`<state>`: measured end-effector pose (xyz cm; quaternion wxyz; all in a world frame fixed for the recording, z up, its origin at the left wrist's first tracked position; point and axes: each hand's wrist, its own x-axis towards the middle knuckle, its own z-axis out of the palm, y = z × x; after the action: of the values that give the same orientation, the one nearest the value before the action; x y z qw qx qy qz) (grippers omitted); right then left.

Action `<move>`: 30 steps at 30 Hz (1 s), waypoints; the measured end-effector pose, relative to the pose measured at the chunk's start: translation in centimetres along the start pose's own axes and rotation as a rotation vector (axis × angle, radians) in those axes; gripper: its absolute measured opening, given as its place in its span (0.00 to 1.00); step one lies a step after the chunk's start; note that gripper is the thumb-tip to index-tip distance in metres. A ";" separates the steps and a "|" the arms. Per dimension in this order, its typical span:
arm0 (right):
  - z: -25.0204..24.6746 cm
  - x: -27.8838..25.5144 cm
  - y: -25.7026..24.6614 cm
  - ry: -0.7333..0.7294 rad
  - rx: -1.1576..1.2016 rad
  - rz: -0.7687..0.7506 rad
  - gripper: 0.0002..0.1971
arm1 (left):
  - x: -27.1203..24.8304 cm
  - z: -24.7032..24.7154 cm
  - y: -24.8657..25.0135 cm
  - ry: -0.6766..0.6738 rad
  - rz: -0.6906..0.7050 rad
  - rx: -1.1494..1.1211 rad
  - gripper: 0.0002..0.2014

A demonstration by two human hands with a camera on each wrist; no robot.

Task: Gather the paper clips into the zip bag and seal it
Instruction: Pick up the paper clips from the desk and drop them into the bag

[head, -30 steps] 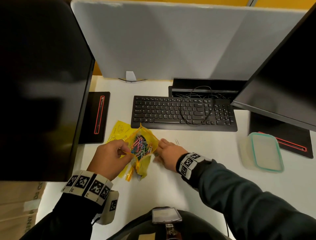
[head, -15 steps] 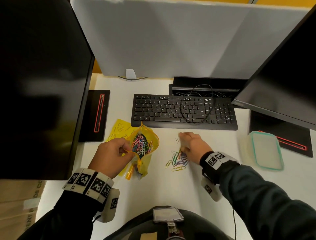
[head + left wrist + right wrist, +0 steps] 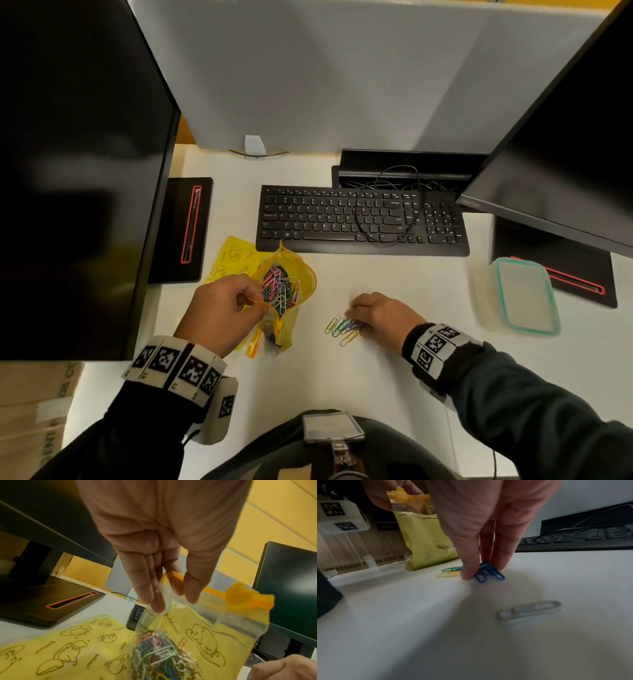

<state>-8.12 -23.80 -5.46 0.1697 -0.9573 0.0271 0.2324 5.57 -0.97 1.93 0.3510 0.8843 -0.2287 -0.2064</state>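
Observation:
A yellow zip bag [image 3: 294, 274] stands open on the white desk, with many coloured paper clips [image 3: 279, 289] inside. My left hand [image 3: 226, 308] pinches its near rim by the orange zip strip [image 3: 214, 591], holding the mouth open. To its right lies a small cluster of loose paper clips [image 3: 342, 329]. My right hand [image 3: 376, 315] is down on that cluster, thumb and fingers closing on the blue clips [image 3: 488, 573]. A lone silver clip [image 3: 529, 610] lies nearer my right wrist.
A black keyboard [image 3: 359, 219] with a looped cable sits behind the clips. A second yellow printed bag [image 3: 233, 255] lies flat under the held one. A lidded plastic container [image 3: 524, 296] is at right. Monitors [image 3: 78, 164] flank both sides.
My right hand left the bag mouth, went right and back, then came down onto the loose clips. The left hand kept holding the bag open.

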 end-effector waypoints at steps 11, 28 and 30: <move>0.1 1.3 -1.7 0.062 0.073 0.205 0.11 | -0.1 0.4 0.8 0.021 -0.017 0.009 0.10; -9.1 3.8 -10.8 0.415 0.612 0.062 0.09 | -0.1 1.0 1.8 0.015 0.032 0.088 0.23; -8.7 3.6 -10.3 0.425 0.626 0.084 0.12 | -0.2 1.0 1.7 0.016 0.030 0.064 0.24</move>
<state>0.27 -16.97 3.40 0.4348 -0.8841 0.1705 0.0159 4.49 -2.47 2.52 0.3273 0.8932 -0.2458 -0.1864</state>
